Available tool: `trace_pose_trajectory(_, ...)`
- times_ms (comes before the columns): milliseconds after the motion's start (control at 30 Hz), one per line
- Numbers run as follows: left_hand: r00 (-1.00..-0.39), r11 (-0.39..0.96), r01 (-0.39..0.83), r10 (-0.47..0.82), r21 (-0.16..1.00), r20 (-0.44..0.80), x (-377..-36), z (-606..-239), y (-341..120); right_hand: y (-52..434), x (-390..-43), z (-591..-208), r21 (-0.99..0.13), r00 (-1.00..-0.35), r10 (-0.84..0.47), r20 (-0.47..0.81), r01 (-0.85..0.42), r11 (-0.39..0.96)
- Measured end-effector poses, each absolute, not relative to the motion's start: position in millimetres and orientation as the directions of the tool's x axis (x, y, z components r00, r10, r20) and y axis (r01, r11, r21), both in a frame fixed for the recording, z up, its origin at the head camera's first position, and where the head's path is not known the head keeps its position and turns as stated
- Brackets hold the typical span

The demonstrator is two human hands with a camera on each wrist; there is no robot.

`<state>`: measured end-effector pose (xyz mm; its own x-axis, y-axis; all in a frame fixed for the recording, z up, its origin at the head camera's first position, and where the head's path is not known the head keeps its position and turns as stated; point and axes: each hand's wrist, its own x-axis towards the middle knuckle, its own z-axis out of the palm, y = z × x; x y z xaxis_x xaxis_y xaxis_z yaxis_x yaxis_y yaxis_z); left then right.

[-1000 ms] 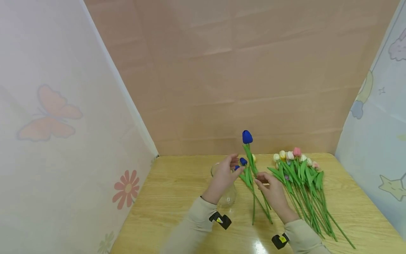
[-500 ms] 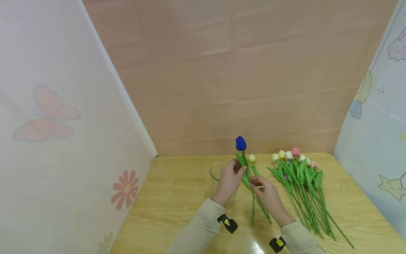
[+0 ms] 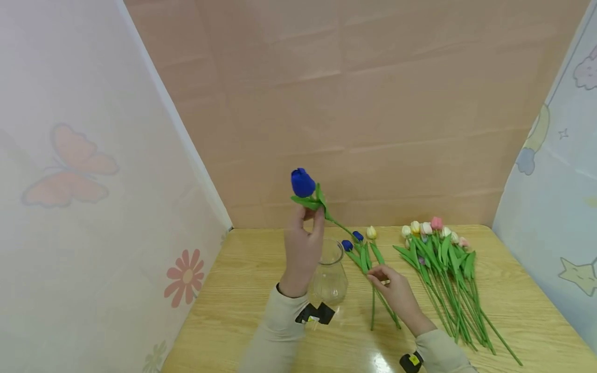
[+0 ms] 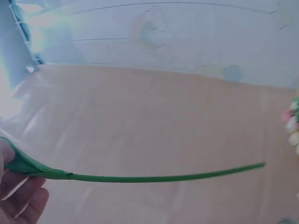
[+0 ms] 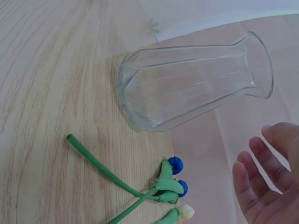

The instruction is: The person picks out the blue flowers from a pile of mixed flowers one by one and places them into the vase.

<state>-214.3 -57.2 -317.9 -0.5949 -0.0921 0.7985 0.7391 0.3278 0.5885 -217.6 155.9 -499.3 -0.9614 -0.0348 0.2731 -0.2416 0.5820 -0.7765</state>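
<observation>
My left hand (image 3: 302,251) pinches a blue tulip (image 3: 303,183) by its leaves just below the bloom. The flower is raised above the table, and in the left wrist view its bare green stem (image 4: 140,179) runs out to the right. Below and beside that hand stands a clear glass vase (image 3: 330,282), upright with nothing in it. My right hand (image 3: 395,290) is loosely bent over the flowers lying right of the vase, and the right wrist view shows no object in its fingers (image 5: 266,158). Those flowers are two blue tulips (image 5: 175,165) and one pale yellow tulip (image 3: 371,232).
A spread of white, pink and yellow tulips (image 3: 443,259) lies on the right part of the wooden table (image 3: 242,290), stems toward the front. A tan backdrop (image 3: 373,129) closes the back, with patterned cloth panels (image 3: 93,233) on both sides.
The left hand took hold of a blue tulip and lifted it leftward, away from the right hand. The right hand has shifted slightly left and lower, near the lying flowers. The vase stays put.
</observation>
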Motion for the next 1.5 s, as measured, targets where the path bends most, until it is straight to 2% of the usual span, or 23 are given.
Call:
trace_pose_trajectory(100,-0.440,0.402,0.798,-0.120,0.449,0.890,-212,-307,-71,157,-217,-500,-0.772,-0.963,-0.031,0.268,-0.234,0.591)
trace_pose_trajectory(167,-0.364,0.461,0.805,-0.114,0.374,0.924,-213,-306,-78,157,-217,-500,-0.769,-0.963,-0.031,0.267,-0.232,0.595)
trace_pose_trajectory(233,-0.326,0.529,0.784,-0.095,0.325,0.941,-215,-310,-82,157,-217,-499,-0.771,-0.963,-0.027,0.270,-0.233,0.593)
trace_pose_trajectory(267,-0.327,0.553,0.771,-0.083,0.317,0.941,-217,-314,-84,157,-216,-498,-0.771,-0.962,-0.026,0.271,-0.233,0.593)
trace_pose_trajectory(367,-0.389,0.605,0.721,-0.050,0.338,0.920,-224,-331,-85,158,-216,-497,-0.771,-0.961,-0.026,0.275,-0.236,0.591)
trace_pose_trajectory(500,-0.531,0.628,0.652,-0.021,0.425,0.847,-234,-361,-82,158,-215,-496,-0.775,-0.961,-0.025,0.274,-0.237,0.586)
trace_pose_trajectory(600,-0.615,0.651,0.602,0.008,0.463,0.788,-239,-380,-79,159,-215,-496,-0.773,-0.960,-0.022,0.280,-0.239,0.588)
trace_pose_trajectory(800,-0.734,0.729,0.501,0.072,0.466,0.675,-247,-404,-75,160,-215,-500,-0.768,-0.958,-0.015,0.286,-0.239,0.594)
trace_pose_trajectory(933,-0.791,0.752,0.443,0.071,0.488,0.608,-249,-410,-73,161,-215,-501,-0.773,-0.961,-0.013,0.277,-0.231,0.591)
trace_pose_trajectory(1167,-0.854,0.748,0.387,0.069,0.540,0.516,-255,-413,-75,161,-216,-501,-0.779,-0.962,-0.005,0.274,-0.225,0.586)
trace_pose_trajectory(1500,-0.961,0.543,0.258,0.062,0.799,0.269,-257,-441,-97,161,-217,-502,-0.775,-0.965,-0.010,0.264,-0.218,0.593)
